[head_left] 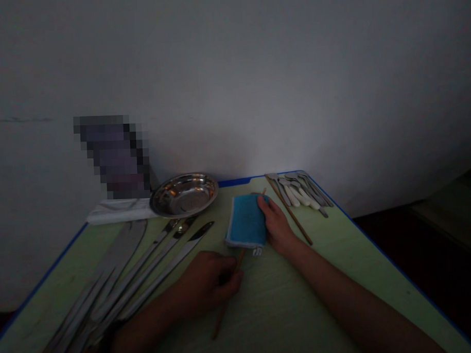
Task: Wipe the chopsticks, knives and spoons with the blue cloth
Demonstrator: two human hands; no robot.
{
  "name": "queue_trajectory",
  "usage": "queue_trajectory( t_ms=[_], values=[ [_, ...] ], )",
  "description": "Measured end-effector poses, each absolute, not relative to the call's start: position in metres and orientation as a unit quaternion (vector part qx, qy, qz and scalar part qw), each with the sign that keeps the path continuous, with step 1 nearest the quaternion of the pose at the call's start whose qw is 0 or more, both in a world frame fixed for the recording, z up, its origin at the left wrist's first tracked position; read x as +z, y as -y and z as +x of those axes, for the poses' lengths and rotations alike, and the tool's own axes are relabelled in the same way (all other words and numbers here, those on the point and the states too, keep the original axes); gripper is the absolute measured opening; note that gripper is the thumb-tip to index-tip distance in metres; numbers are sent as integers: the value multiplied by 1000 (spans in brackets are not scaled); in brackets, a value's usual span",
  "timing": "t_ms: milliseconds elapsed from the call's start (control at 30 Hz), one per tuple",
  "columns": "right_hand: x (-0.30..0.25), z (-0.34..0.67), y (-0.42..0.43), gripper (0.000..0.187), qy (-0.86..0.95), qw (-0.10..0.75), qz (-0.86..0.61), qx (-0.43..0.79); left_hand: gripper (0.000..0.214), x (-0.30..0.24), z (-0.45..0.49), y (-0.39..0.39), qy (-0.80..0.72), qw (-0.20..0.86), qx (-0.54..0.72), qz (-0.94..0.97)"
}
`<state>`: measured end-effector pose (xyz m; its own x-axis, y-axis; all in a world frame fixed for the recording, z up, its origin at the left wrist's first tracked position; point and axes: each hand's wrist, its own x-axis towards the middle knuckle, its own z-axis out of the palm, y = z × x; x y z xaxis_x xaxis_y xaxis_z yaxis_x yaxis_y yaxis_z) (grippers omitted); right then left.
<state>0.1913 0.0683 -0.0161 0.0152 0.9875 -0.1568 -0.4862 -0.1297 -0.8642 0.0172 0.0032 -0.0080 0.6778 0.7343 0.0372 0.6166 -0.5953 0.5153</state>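
Far left of the left fingers, beyond the forearm, a pixelated upright thing [117, 155] is standing by a white folded cloth [119, 211]; its details aren't showing. Nearer the left fingers, long smooth metal utensils [184, 250] are lying slantwise, partly under the forearm. Ahead of those fingers, a shallow, shiny round metal bowl [184, 199] is reflecting warm light. The left hand [208, 278] is pinching a slim brown wooden stick [241, 257] between thumb and finger, its lower end pointing down past them. Right of that pinch, a soft blue cloth [246, 220], rectangular, grey-edged, is covering the stick's middle, the tip poking out above; can't tell if it's wrapping fully round. The right hand [276, 226] is gripping the cloth's right side, thumb in front, other fingers mostly hidden. Right of the right fingers, a second wooden stick [290, 211] is lying beside metal cutlery [315, 191], some with smooth white handles.

Under both hands, the pale green, faintly streaked table [279, 314] is showing a blue rim; a plain grey wall [255, 83] is rising behind, lighting dim.

Counting: one bowl, one blue cloth, two sticks, several long utensils, several cutlery pieces; overlaps are preventing exact totals.
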Motion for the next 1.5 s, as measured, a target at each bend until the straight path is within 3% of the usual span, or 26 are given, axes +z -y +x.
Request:
queue_trajectory(
  t_ms=[167,500,800,967,1267,1400,1500],
  values=[
    [-13,192,-69,11,232,599,-358,678,29,-4,18,-3,-397,279,112,867],
    [-16,193,-69,39,315,572,-339,677,30,2,20,-2,-429,315,126,837],
    [-14,195,-68,26,377,510,-353,688,28,1,19,-3,-416,310,116,847],
    [-14,198,-66,31,413,460,-344,707,28,-1,19,-2,-415,303,132,847],
    [-15,194,-74,11,237,577,-345,702,23,-2,17,-4,-381,250,79,887],
    [-12,196,-81,23,151,590,-363,705,24,0,16,-3,-369,236,69,896],
    [-12,197,-81,22,151,594,-353,707,26,-1,16,-3,-371,233,74,896]
  ],
)
